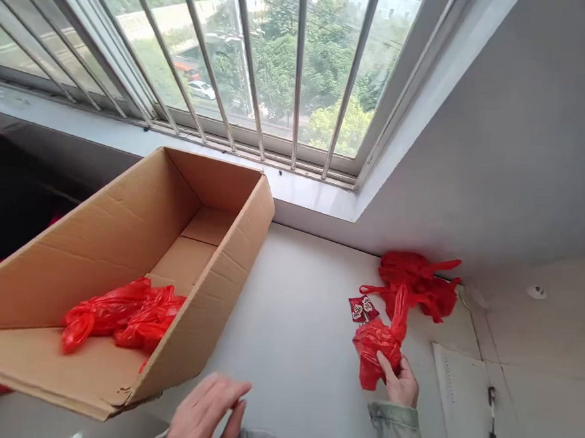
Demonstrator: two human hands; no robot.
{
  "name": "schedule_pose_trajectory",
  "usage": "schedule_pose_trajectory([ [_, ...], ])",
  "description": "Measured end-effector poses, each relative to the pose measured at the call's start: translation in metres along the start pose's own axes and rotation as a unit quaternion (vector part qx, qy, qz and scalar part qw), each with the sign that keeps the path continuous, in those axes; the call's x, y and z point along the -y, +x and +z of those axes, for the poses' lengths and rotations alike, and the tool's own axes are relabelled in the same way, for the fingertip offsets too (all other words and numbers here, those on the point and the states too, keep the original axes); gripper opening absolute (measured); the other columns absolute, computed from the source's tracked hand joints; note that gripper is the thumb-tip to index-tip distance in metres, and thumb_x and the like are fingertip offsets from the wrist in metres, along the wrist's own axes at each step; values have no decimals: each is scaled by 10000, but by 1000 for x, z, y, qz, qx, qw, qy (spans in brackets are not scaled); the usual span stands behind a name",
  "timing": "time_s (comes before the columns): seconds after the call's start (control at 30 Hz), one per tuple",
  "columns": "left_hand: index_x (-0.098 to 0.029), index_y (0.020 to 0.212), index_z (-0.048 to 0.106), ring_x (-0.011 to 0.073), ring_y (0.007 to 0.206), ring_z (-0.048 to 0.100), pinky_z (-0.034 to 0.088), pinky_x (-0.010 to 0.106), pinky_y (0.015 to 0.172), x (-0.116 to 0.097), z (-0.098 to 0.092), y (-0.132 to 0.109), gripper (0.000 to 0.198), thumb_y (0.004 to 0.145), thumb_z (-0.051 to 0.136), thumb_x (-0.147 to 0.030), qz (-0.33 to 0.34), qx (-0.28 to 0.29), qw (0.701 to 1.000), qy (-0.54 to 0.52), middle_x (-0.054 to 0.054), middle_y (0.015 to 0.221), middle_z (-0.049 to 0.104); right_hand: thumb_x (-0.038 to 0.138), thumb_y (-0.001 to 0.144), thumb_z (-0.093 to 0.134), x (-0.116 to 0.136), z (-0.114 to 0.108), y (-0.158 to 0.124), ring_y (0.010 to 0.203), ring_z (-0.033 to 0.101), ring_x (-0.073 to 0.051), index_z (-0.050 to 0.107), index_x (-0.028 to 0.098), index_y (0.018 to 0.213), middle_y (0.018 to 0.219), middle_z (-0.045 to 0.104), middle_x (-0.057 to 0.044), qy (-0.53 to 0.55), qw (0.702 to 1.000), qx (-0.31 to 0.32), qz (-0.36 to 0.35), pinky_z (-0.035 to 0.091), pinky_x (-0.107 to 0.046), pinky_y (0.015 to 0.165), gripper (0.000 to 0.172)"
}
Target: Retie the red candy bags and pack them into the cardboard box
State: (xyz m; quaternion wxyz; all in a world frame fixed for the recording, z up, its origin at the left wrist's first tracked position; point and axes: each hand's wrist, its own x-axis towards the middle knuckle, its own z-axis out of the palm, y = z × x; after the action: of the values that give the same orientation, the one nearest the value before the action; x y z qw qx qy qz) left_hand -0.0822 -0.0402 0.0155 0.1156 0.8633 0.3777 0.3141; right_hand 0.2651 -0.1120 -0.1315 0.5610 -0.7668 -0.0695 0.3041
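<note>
Right hand (401, 383) fingers clamped on red bag (376, 350), wrist low; left hand (206, 413) loose, fingers apart, beside cardboard box (120, 247).

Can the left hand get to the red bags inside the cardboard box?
Probably yes. The left hand hovers open just beside the cardboard box, which has no lid and tilts its open side toward the person. The red bags lie in plain sight near that corner, with only the low box wall between.

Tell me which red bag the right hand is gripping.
The tied red bag nearest the camera, held by the right hand. The loose red bags lie untouched near the wall; others sit inside the cardboard box.
</note>
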Motion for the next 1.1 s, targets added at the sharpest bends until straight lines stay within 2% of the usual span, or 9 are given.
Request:
schedule_pose_trajectory([
  [0.07, -183, 1086, 599, 185, 723, 651, 514, 298, 656, 4, 42, -2, 247, 929, 470, -43, -23, 186, 982, -28, 41, 826, 684, 634, 618, 728, -14, 29, -24, 732, 676, -190, 614, 183, 962, 849, 717, -43, -10, 999, 53, -8, 564, -295, 670, 579],
  [0.1, -198, 981, 621, 184, 686, 641, 501, 292, 622, 9, 62, -5, 222, 893, 500, -34, -19, 228, 973, -36, 27, 802, 679, 640, 640, 712, -22, 43, -36, 722, 678, -192, 617, 181, 982, 855, 716, -50, -21, 996, 83, -10, 555, -286, 630, 581],
  [0.17, -219, 807, 614, 181, 668, 638, 490, 284, 632, 22, 92, -12, 231, 821, 545, 0, -36, 258, 964, -44, -5, 741, 657, 626, 664, 701, -40, 64, -59, 657, 668, -183, 637, 169, 1018, 830, 707, -53, -49, 989, 136, -19, 506, -256, 537, 581],
  [0.23, -227, 906, 623, 186, 745, 660, 504, 281, 669, 33, 108, -20, 237, 802, 584, -18, -67, 267, 960, -53, 3, 862, 676, 594, 709, 667, -52, 73, -72, 601, 647, -171, 648, 156, 1044, 799, 691, -50, -77, 982, 168, -36, 470, -251, 508, 551],
  [0.43, -194, 1302, 458, 270, 1067, 611, 546, 408, 891, 45, 140, -5, 614, 773, 768, -182, -116, 223, 964, -88, 125, 1210, 559, 472, 780, 635, -55, 73, -31, 960, 615, -278, 616, 166, 1149, 1092, 648, -141, -149, 966, 99, -184, 507, -411, 813, 479],
  [0.57, -205, 1380, 399, 352, 1229, 502, 489, 515, 1004, 50, 196, 11, 850, 676, 868, -287, -74, 190, 971, -123, 176, 1346, 463, 516, 853, 615, -72, 88, 16, 1048, 572, -314, 593, 141, 1176, 1153, 632, -191, -228, 853, 88, -461, 495, -496, 893, 496],
  [0.77, -219, 1204, 486, 282, 1053, 596, 544, 462, 902, 78, 267, 1, 453, 795, 645, -106, -14, 111, 980, -165, 107, 1150, 601, 391, 942, 524, -119, 105, 44, 841, 595, -269, 620, 166, 997, 883, 662, -122, -206, 792, 42, -573, 524, -435, 736, 251],
  [0.9, -219, 1099, 495, 230, 958, 623, 565, 380, 825, 94, 279, -12, 220, 894, 541, -153, 14, 53, 982, -183, 74, 1028, 616, 270, 961, 484, -128, 101, 45, 880, 610, -238, 621, 183, 1027, 900, 671, -92, -185, 776, 34, -602, 522, -389, 775, 176],
  [1.1, -231, 1060, 540, 181, 878, 647, 568, 306, 775, 89, 288, -14, 121, 939, 530, -228, 48, 7, 985, -166, 41, 990, 628, 273, 944, 488, -134, 97, 54, 835, 610, -224, 643, 189, 947, 847, 674, -77, -162, 781, 23, -602, 497, -355, 764, 177],
])
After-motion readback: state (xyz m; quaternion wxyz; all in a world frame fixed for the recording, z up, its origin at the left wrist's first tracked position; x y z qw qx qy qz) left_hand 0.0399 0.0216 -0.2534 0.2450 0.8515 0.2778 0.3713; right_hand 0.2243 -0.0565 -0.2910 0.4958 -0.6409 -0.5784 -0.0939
